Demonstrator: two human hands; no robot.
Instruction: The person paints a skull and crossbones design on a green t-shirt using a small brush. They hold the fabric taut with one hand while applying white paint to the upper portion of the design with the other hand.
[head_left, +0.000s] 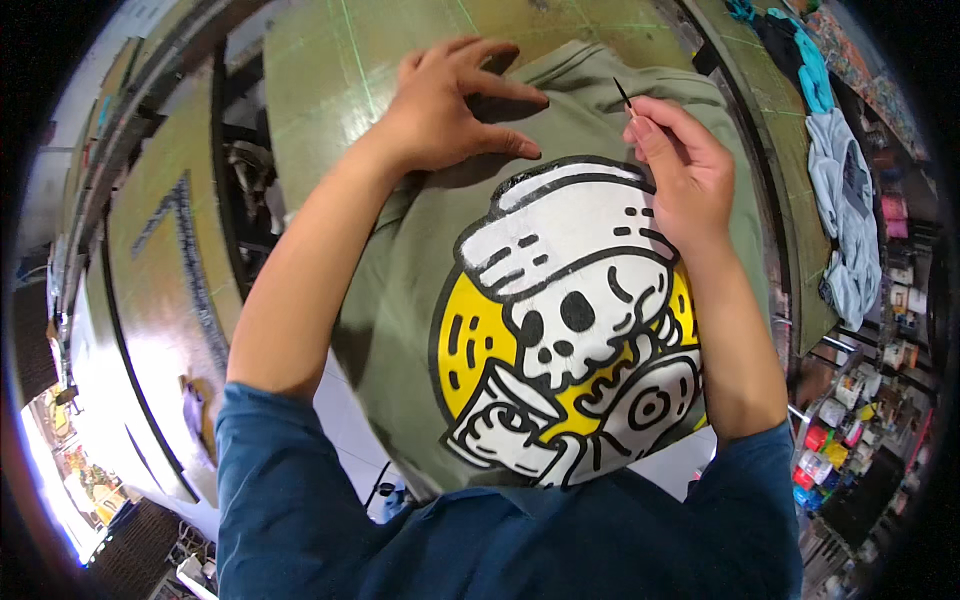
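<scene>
Board (320,70) extends past garment's (410,270) edge; right hand (685,165) pinches 1 stick (622,93), left hand (442,108) splays unclenched.

the right grip (682,165) hides the back of the thin stick (622,95). the right arm (740,330) covers some of the yellow circle (475,300). the blue top (500,550) hides the bottom of the green shirt (400,300). the pots (832,412) are too small to tell.

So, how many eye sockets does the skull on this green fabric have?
2. On the white printed skull, one black oval eye socket is at the left; the second socket is to its right, slightly higher. Both sit below the white printed hat; none looks hidden.
</scene>
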